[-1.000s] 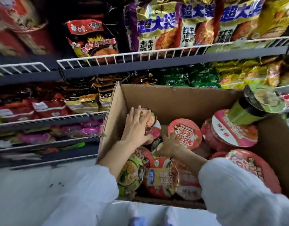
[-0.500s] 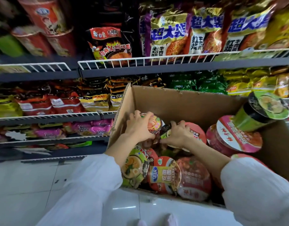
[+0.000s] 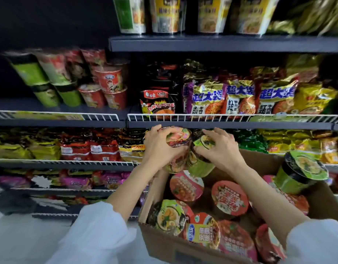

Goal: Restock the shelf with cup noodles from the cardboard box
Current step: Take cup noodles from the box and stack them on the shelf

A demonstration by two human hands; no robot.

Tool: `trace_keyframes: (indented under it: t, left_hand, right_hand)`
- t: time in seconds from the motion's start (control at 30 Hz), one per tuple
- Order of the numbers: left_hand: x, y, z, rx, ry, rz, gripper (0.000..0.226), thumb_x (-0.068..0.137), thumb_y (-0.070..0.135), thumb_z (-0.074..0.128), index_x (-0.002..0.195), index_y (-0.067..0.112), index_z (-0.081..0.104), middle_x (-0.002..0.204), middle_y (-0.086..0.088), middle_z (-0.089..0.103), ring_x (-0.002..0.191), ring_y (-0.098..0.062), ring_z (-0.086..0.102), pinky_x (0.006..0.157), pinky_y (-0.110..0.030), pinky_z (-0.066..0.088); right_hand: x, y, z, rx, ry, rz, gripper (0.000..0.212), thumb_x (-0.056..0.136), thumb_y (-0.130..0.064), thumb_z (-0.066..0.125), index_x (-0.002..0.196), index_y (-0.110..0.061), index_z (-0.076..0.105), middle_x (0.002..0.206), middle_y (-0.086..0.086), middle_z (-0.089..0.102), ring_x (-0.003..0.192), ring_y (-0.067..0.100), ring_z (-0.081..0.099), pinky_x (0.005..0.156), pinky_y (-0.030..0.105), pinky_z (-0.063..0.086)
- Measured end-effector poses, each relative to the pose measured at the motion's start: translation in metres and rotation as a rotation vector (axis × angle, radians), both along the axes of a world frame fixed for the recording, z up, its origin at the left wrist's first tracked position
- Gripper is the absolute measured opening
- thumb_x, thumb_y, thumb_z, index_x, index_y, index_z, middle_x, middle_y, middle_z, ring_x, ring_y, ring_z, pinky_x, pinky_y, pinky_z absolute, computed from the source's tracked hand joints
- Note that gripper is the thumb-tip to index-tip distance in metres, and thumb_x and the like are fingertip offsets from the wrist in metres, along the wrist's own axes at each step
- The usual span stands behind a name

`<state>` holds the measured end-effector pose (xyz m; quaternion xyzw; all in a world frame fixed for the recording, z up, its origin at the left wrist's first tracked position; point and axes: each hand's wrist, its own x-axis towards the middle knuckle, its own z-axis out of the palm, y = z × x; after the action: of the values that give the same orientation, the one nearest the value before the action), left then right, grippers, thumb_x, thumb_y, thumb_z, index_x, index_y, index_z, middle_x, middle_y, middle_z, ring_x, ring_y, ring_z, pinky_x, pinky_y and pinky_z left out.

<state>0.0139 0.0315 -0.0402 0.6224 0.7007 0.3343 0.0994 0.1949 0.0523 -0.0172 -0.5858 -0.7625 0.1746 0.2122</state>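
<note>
1. Two cups are lifted above the far-left corner of the cardboard box (image 3: 164, 244), just below the front rail of the shelf (image 3: 221, 124). The left hand (image 3: 158, 147) wraps a red-lidded cup (image 3: 176, 138), fingers curled round its rim and side. The right hand (image 3: 219, 149) grips a green cup (image 3: 201, 166) from above, fingers curled over the lid.
2. Risk: the cups touch side by side, so a bump between them could twist one out of a one-handed hold, and it would likely fall back into the box or onto the floor (image 3: 21, 235).
3. Risk: the right-hand grip sits mostly on the lid, so the film could slip or peel and the green cup could drop.
4. Risk: cup tops are just under the wire rail, so raising them straight up could clip it.
5. Risk: stacked cups (image 3: 107, 88) on the shelf's left end already lean and look tight, so pushing new ones in could topple them.
6. Risk: a tall green cup (image 3: 297, 174) rests tilted at the box's far-right edge, so a forearm nudge might tip it out.
</note>
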Motion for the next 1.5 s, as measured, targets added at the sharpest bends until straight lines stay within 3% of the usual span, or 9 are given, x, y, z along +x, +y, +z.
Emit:
trace_keyframes:
  t: [0.17,0.33,0.47,0.7,0.83,1.03,1.27,1.37,1.5]
  left_hand:
    - [-0.043,-0.031,0.032,0.215,-0.118,0.142,0.053,0.064,0.042,0.082,0.111,0.028,0.065,0.139,-0.004,0.042,0.131,-0.023,0.036,0.110,-0.036,0.029]
    - [-0.120,-0.067,0.051,0.341,-0.149,0.206,0.049,0.059,0.055,0.075,0.101,0.029,0.070,0.118,0.013,0.057,0.116,-0.018,0.053,0.102,-0.041,0.040]
    - [-0.201,-0.092,0.061,0.409,-0.126,0.305,0.037,0.066,0.041,0.081,0.099,0.031,0.068,0.113,0.013,0.055,0.115,-0.017,0.051,0.101,-0.039,0.041]
    - [-0.383,-0.117,0.067,0.423,-0.136,0.393,0.038,0.066,0.042,0.079,0.101,0.029,0.070,0.106,0.012,0.057,0.108,-0.018,0.055,0.096,-0.042,0.046]
    - [-0.479,-0.118,0.079,0.432,-0.122,0.410,0.035,0.065,0.040,0.081,0.097,0.033,0.069,0.104,0.013,0.057,0.107,-0.017,0.056,0.096,-0.042,0.046]
    - [-0.593,-0.076,0.091,0.536,-0.129,0.578,0.036,0.066,0.040,0.081,0.098,0.027,0.070,0.104,0.004,0.059,0.105,-0.024,0.057,0.094,-0.044,0.047]
    - [-0.713,-0.004,0.093,0.447,-0.123,0.633,0.037,0.071,0.047,0.076,0.103,0.030,0.068,0.114,0.006,0.055,0.114,-0.024,0.050,0.099,-0.042,0.040]
    - [-0.758,0.021,0.093,0.382,-0.121,0.612,0.037,0.073,0.047,0.073,0.105,0.029,0.066,0.116,0.005,0.054,0.115,-0.025,0.049,0.100,-0.041,0.038]
    - [-0.800,0.054,0.093,0.328,-0.142,0.557,0.032,0.071,0.049,0.074,0.097,0.033,0.067,0.111,0.007,0.054,0.111,-0.022,0.052,0.099,-0.043,0.040]
  right_hand:
    - [-0.047,-0.006,0.038,0.130,0.101,0.133,0.062,0.075,-0.049,0.069,0.129,-0.021,0.058,0.144,0.010,0.043,0.135,0.026,0.034,0.109,0.037,0.028]
    - [-0.123,-0.019,0.065,0.180,0.234,0.295,0.047,0.079,-0.040,0.071,0.116,-0.012,0.067,0.125,0.006,0.063,0.120,0.016,0.054,0.097,0.023,0.037]
    - [-0.213,-0.025,0.075,0.172,0.302,0.426,0.043,0.079,-0.041,0.070,0.114,-0.016,0.069,0.117,-0.002,0.068,0.109,0.008,0.060,0.086,0.011,0.037]
    - [-0.403,-0.026,0.087,0.144,0.382,0.577,0.037,0.079,-0.036,0.073,0.108,-0.014,0.072,0.108,-0.001,0.072,0.095,0.001,0.062,0.075,-0.001,0.040]
    - [-0.502,-0.024,0.089,0.125,0.440,0.587,0.037,0.078,-0.038,0.073,0.106,-0.015,0.073,0.105,-0.002,0.072,0.098,0.005,0.065,0.084,0.014,0.047]
    - [-0.635,-0.001,0.088,0.192,0.478,0.532,0.034,0.079,-0.037,0.072,0.102,-0.012,0.073,0.103,-0.002,0.072,0.098,0.006,0.063,0.078,0.013,0.042]
    - [-0.776,0.076,0.069,0.199,0.461,0.513,0.034,0.077,-0.042,0.072,0.098,-0.015,0.073,0.097,-0.002,0.072,0.094,0.010,0.064,0.082,0.025,0.050]
    - [-0.831,0.117,0.060,0.218,0.375,0.481,0.039,0.077,-0.044,0.071,0.104,-0.017,0.072,0.104,0.001,0.071,0.103,0.018,0.062,0.090,0.037,0.049]
    - [-0.882,0.166,0.047,0.237,0.297,0.354,0.047,0.078,-0.044,0.068,0.118,-0.018,0.066,0.121,0.006,0.059,0.116,0.024,0.054,0.099,0.041,0.044]
